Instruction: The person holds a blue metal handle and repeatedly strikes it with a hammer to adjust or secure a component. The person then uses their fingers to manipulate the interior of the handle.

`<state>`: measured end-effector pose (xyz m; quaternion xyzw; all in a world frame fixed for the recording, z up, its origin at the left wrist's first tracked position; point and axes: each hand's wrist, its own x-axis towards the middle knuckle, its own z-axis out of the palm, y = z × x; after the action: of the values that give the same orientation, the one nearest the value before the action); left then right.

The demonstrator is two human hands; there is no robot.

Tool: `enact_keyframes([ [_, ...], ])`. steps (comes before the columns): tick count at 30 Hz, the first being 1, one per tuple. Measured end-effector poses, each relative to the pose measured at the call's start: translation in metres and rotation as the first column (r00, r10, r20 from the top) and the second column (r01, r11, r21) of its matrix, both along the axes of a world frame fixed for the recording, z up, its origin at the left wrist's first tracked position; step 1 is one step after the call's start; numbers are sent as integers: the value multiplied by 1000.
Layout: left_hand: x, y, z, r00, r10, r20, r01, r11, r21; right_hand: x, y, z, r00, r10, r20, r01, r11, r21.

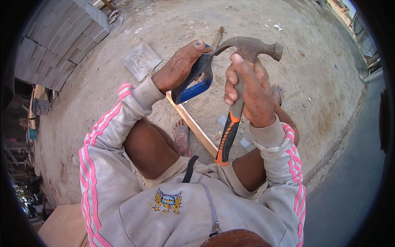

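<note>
My right hand is wrapped around the grey upper handle of a claw hammer, whose lower handle is black and orange. The hammer's worn metal head is uppermost, its face to the right. My left hand grips a blue and black loop handle that looks like a handsaw's; I cannot make out a blade. The hammer's claw tip reaches the top of this handle, beside my left thumb. Whether the two touch, I cannot tell. Below them, a long wooden strip runs between my legs.
A flat grey shovel-like blade lies on the dusty ground beyond my left hand. Grey blocks are stacked at the far left. A pointed wooden piece lies ahead. A smooth grey ledge runs along the right; a bucket stands left.
</note>
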<state>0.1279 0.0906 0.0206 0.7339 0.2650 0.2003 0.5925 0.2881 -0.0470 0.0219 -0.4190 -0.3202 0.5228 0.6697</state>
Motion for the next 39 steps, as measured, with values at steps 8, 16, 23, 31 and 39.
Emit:
enact_keyframes([
  [8,2,-2,-8,1000,14,-12,-12,988,155,3,1,-1,999,38,-3,-38,998,-42],
  [16,0,4,-12,1000,9,15,-13,964,264,-1,5,-12,986,169,-10,-169,983,-75],
  [23,-5,8,-8,997,-14,77,-6,968,251,10,-1,2,995,98,9,-97,994,-43],
  [31,-11,11,-6,992,-69,-107,126,606,786,24,-3,-8,817,-361,451,268,928,258],
  [39,-6,2,-5,975,-14,-221,189,570,800,5,-13,-9,967,-27,255,25,1000,11],
])
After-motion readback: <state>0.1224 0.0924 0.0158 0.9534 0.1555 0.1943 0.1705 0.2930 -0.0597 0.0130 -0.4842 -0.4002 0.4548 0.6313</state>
